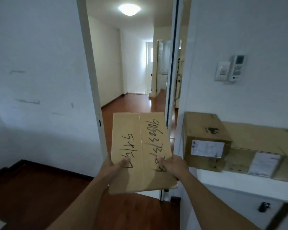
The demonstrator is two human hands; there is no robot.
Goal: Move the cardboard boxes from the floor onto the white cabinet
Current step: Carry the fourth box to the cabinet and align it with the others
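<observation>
Cardboard box [140, 151] with black handwriting held in mid-air before open doorway [131, 63], gripped at near edge by left hand [118, 165] and right hand [171, 165], thumbs on top. Just right, more boxes [204, 140] on white cabinet [239, 188].

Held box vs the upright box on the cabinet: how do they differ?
The held box is flat and thin; the upright box is blocky and taller. The held box bears handwritten black marker; the upright box has a printed white label. The held box is in the air, gripped by the left hand and right hand; the upright box rests on the white cabinet. Both are brown cardboard.
</observation>
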